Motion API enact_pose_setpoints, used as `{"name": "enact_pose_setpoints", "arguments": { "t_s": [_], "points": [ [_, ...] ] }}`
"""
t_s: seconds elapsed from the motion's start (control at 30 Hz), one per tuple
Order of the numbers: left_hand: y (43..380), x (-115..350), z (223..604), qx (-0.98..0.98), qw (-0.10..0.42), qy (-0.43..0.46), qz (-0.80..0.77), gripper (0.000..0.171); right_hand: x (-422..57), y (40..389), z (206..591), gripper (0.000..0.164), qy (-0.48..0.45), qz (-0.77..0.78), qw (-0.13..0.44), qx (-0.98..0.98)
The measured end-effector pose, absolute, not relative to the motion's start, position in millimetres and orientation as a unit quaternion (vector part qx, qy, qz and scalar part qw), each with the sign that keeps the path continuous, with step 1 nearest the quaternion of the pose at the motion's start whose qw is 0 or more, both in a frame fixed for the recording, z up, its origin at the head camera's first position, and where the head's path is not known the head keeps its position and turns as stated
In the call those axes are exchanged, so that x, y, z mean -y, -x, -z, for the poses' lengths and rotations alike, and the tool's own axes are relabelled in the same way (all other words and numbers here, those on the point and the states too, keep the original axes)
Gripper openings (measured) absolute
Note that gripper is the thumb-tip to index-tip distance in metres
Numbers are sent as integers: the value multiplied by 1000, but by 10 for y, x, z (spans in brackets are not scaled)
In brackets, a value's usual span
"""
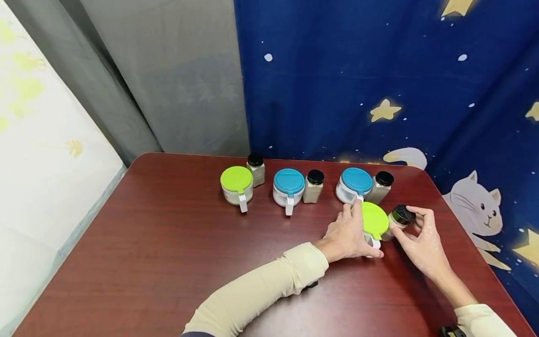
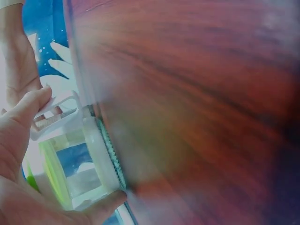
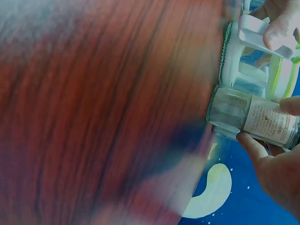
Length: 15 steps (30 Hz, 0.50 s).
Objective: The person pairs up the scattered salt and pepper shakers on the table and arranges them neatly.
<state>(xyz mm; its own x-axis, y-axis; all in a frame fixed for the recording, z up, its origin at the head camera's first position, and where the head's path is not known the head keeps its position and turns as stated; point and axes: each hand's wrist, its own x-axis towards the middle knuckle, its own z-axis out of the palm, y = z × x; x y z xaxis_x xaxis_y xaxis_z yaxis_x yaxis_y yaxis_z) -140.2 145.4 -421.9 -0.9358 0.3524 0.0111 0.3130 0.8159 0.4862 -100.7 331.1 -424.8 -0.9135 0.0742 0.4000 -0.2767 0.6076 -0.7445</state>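
My left hand grips a clear seasoning jar with a green lid and a white handle, standing on the table at the right. In the left wrist view, the thumb lies by the handle and a finger reaches along the jar's base. Right beside it, my right hand holds a square glass spice bottle with a black cap between thumb and fingers. The bottle's printed label shows in the right wrist view. Its bottom is at the tabletop, close against the green-lidded jar.
Behind stand a blue-lidded jar and a spice bottle. Further left are another blue-lidded jar with a bottle, and a green-lidded jar with a bottle. A blue curtain hangs behind the table.
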Motion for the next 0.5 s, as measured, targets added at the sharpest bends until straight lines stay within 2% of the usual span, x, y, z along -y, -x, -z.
{"name": "enact_pose_setpoints", "arguments": {
  "t_s": [0.27, 0.5],
  "points": [
    [1427, -1444, 4178, -953, 61, -176, -238, 136, -3337, 1067, 4294, 72, -66, -429, 200, 878],
    [1413, -1457, 4178, -954, 65, -175, -235, 136, -3359, 1071, 4300, 82, -91, -442, 178, 874]
  ]
}}
